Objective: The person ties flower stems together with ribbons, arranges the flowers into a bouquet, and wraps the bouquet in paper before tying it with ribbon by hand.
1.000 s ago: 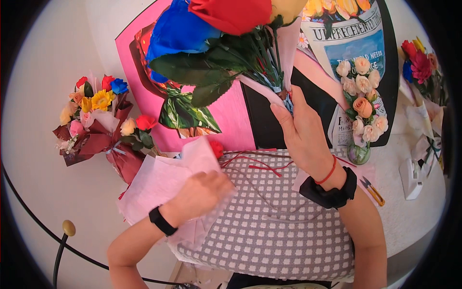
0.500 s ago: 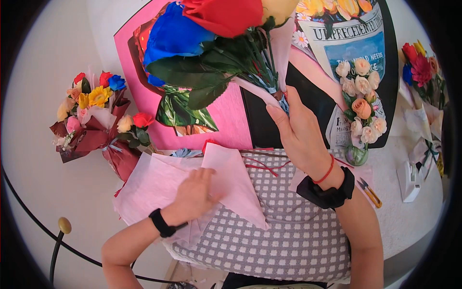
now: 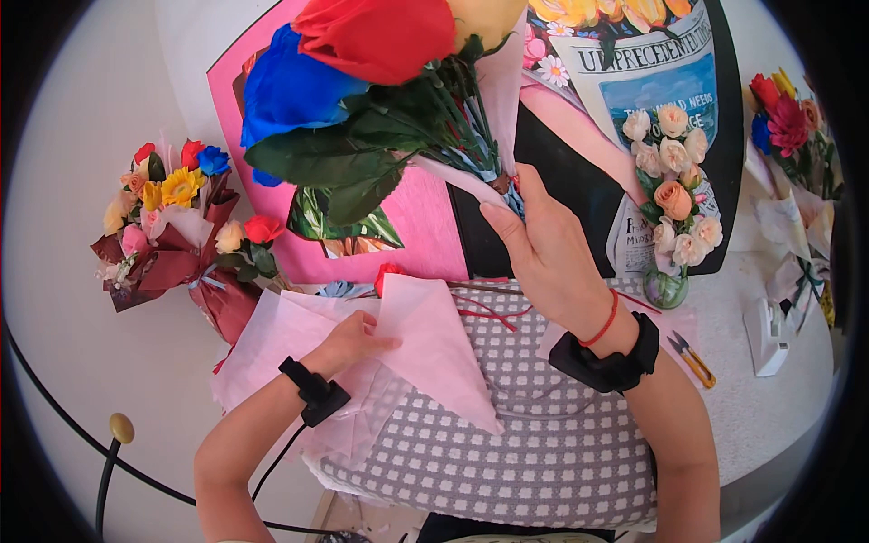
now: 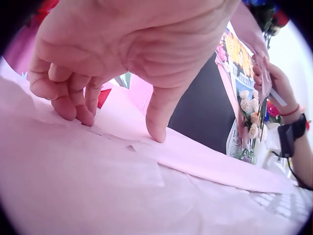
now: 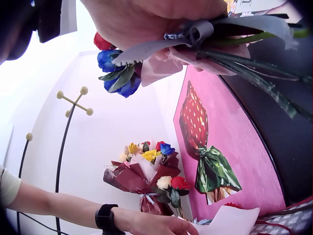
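Bouquet leftward — flowers in vase

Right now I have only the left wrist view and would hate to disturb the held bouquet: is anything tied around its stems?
Observer: Yes. The right wrist view shows a greyish ribbon, tied in a bow at the stems just by the right hand.
Operator: Any cutting tool lying about? I see none.
Observer: One: small scissors with orange handles lie on the right side of the table, seen in the head view.
Operator: And anything off to the person's left?
Observer: A bouquet in dark red wrapping, to the left of the pink picture in the head view.
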{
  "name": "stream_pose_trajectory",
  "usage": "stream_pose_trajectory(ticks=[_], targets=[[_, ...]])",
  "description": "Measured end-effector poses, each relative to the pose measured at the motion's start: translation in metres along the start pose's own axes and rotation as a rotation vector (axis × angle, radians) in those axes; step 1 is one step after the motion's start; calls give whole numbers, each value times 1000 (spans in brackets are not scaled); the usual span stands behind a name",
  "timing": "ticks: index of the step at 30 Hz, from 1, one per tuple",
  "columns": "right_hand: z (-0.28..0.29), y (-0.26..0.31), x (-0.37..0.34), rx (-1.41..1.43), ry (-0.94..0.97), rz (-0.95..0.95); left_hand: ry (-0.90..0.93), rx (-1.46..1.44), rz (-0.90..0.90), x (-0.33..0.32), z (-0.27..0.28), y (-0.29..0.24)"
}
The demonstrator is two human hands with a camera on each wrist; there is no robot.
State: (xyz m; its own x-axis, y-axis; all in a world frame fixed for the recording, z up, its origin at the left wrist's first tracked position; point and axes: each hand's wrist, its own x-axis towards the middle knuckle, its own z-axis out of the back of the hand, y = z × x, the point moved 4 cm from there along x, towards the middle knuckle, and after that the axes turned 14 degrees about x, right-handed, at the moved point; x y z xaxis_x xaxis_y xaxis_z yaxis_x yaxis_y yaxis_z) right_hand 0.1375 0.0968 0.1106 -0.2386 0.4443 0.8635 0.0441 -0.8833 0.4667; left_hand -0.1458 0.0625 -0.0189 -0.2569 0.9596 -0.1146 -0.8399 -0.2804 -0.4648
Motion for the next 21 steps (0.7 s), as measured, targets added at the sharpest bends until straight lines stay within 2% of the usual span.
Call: stream_pose_trajectory(ticks=[3, 5, 6, 8, 12, 14, 15, 18, 19, 20, 21], targets=[[-2, -1, -1, 7, 0, 12, -18, 33, 22, 2, 3, 1], [-3, -1, -1, 11, 0, 17, 160, -133, -23, 2, 0, 0], [-3, -1, -2, 5, 3, 22, 161, -134, -23, 1, -1, 0], [-3, 0, -3, 0, 8, 27, 118, -216, -67, 0, -3, -2], [-6, -1, -3, 20, 52, -20, 59, -214, -41, -9, 13, -19], [-8, -1, -4, 35, 73, -50, -51, -463, -21, -15, 27, -29], [-10, -1, -5, 59, 72, -69, -56, -464, -27, -19, 32, -35], [-16, -3, -7, 114, 70, -118, -324, -668, -249, -31, 57, -64], [-17, -4, -8, 146, 69, -157, -335, -668, -262, -30, 61, -65], [-19, -5, -10, 199, 89, -216, -389, -724, -368, -30, 68, -67], [-21, -5, -11, 196, 87, -197, -445, -778, -477, -32, 75, -70]])
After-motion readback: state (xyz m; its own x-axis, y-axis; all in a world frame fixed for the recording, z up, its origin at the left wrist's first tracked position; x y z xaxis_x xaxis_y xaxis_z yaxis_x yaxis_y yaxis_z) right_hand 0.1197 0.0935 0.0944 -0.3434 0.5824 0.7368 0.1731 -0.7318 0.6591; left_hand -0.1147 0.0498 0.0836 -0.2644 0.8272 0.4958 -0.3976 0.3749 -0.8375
